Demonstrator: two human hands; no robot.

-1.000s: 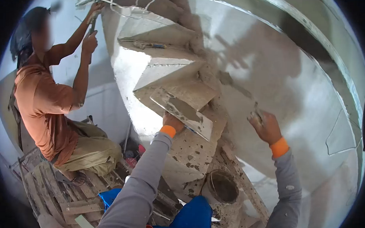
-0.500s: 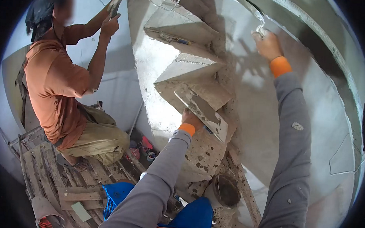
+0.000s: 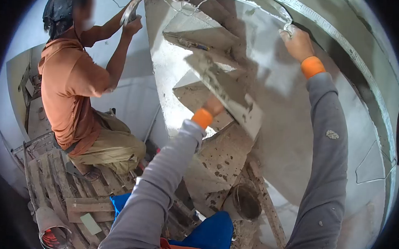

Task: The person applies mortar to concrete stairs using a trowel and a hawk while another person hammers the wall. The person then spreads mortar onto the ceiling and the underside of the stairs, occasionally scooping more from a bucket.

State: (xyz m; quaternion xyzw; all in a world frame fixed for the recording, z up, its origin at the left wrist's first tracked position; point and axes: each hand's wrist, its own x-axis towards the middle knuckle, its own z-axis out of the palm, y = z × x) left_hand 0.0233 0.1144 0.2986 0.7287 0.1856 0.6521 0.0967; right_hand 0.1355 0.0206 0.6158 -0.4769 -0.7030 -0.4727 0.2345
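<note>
My left hand (image 3: 214,105) is closed under a flat, mortar-smeared board or trowel (image 3: 229,92), which tilts down to the right in front of the concrete steps (image 3: 203,30). At the upper right, my right hand (image 3: 295,40) is closed around the handle of a trowel (image 3: 280,12). Its blade lies close to the curved edge of the grey plastered wall (image 3: 287,114), partly out of clear sight.
At left, a co-worker (image 3: 73,89) kneels on a wooden plank platform (image 3: 52,176), holding a tool. A bucket (image 3: 247,203) stands below the steps, another (image 3: 51,227) at lower left. A bent wire (image 3: 373,179) hangs at right.
The board in my left hand has risen and blurs slightly. My right hand appears a little further right and is still on its tool. The co-worker appears further right.
</note>
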